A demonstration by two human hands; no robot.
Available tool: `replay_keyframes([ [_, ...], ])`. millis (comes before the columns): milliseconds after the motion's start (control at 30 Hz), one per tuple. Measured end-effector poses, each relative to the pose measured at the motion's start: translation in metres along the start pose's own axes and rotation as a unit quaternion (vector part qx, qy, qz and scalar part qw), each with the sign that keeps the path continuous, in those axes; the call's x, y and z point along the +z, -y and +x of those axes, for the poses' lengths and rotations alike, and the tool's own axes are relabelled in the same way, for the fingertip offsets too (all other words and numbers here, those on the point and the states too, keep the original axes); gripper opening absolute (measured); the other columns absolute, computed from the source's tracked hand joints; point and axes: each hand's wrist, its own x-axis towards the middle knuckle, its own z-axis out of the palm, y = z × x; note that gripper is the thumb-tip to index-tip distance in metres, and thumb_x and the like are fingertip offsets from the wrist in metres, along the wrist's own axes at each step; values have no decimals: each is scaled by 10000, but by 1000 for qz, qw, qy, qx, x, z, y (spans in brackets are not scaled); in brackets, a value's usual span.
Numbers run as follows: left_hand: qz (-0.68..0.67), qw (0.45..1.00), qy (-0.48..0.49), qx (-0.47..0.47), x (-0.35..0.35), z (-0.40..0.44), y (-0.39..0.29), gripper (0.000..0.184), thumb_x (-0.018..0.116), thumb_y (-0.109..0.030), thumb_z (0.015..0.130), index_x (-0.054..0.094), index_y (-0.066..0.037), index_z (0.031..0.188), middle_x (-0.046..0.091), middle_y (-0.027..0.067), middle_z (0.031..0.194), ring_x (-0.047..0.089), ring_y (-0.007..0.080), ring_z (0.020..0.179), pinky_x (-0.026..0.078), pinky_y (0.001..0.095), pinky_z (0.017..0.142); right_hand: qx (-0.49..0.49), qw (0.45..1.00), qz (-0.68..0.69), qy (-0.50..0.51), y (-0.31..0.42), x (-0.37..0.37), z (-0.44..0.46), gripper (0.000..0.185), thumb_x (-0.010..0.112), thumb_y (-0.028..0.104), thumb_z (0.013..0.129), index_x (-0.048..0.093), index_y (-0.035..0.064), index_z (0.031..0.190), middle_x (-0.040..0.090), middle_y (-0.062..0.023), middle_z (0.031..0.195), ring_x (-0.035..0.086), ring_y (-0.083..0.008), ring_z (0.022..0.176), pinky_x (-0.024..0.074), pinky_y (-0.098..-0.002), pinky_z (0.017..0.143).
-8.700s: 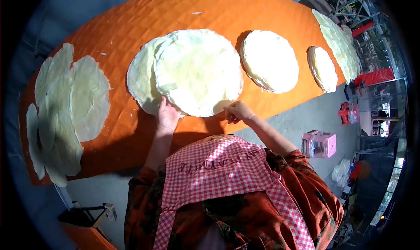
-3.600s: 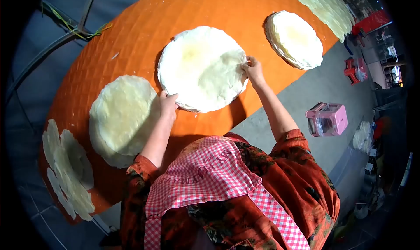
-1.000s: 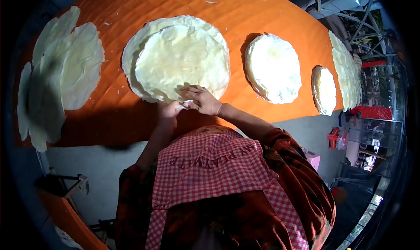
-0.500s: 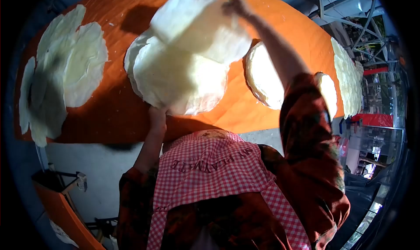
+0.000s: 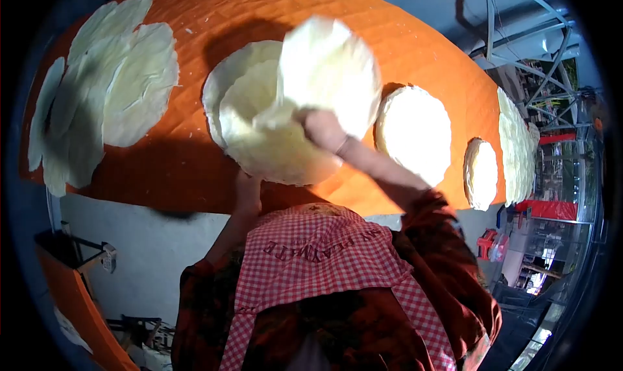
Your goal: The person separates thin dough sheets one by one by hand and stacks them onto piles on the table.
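Pale round sheets [image 5: 276, 154] lie stacked on the orange cloth [image 5: 188, 170] in front of me. My right hand [image 5: 323, 131] is closed and blurred over this stack, with a thin sheet [image 5: 329, 69] in its grip. That sheet is raised and folded, its far part spread up and to the right. At the near left edge of the stack is my left hand [image 5: 248, 188], in shadow; its fingers are hidden or too dark to make out.
Overlapping sheets [image 5: 139, 85] lie at the left of the cloth. To the right are a round stack [image 5: 415, 134], a smaller stack [image 5: 481, 175] and more sheets [image 5: 516, 147]. A red stool [image 5: 487, 244] stands on the floor [image 5: 136, 254].
My right hand has come back from the far side down over the middle of the stack, and the raised sheet has folded. My left hand stays at the near edge. The view has shifted slightly.
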Motion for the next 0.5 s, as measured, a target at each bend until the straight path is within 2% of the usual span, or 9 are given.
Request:
replay_keyframes([
  [67, -1, 1000, 21, -5, 4, -8, -5, 352, 622, -121, 809, 516, -15, 1128, 604, 77, 985, 611, 181, 836, 531, 292, 650, 22, 996, -2, 81, 16, 53, -27, 176, 529, 62, 716, 629, 67, 861, 616, -148, 848, 612, -322, 776, 509, -398, 672],
  [167, 1, 998, 42, -44, 7, -13, -15, 329, 605, -94, 815, 514, -13, 1120, 605, 82, 985, 621, 199, 825, 550, 309, 649, 38, 999, 4, 25, 19, 57, -28, 124, 527, 62, 712, 598, 63, 814, 599, -132, 798, 606, -312, 744, 508, -399, 631],
  [233, -17, 997, 53, -47, 6, -13, -17, 321, 601, -73, 812, 515, -10, 1114, 606, 85, 987, 624, 205, 813, 550, 314, 639, 23, 999, -13, -25, 35, 22, -15, 115, 542, 80, 708, 594, 64, 809, 589, -119, 792, 597, -293, 736, 505, -387, 615],
  [267, -13, 998, 46, -51, 8, -12, -18, 323, 593, -57, 806, 513, -8, 1115, 605, 81, 983, 618, 202, 819, 541, 315, 659, 12, 998, -26, -52, 44, 8, -11, 106, 548, 85, 704, 589, 68, 801, 585, -110, 803, 595, -280, 750, 504, -379, 606],
  [333, -3, 998, 32, -59, 10, -12, -21, 331, 576, -24, 794, 510, -3, 1118, 604, 74, 976, 608, 196, 831, 523, 317, 698, -8, 996, -86, 5, 67, 13, -20, 133, 561, 92, 691, 589, 83, 821, 574, -83, 835, 585, -256, 810, 508, -357, 601],
  [400, -13, 998, 52, -20, 8, -7, -6, 340, 556, 1, 778, 509, 2, 1115, 592, 66, 987, 584, 180, 868, 488, 309, 758, 8, 995, -97, 33, 66, 54, -38, 162, 591, 136, 698, 587, 96, 854, 568, -66, 860, 575, -246, 833, 516, -338, 620],
  [500, -39, 997, 74, 5, 1, 0, 5, 354, 528, 31, 754, 511, 5, 1107, 572, 55, 1013, 545, 158, 916, 442, 296, 822, 19, 999, -40, 11, 69, 72, -36, 167, 618, 209, 730, 587, 87, 841, 571, -71, 856, 575, -248, 817, 514, -339, 621],
])
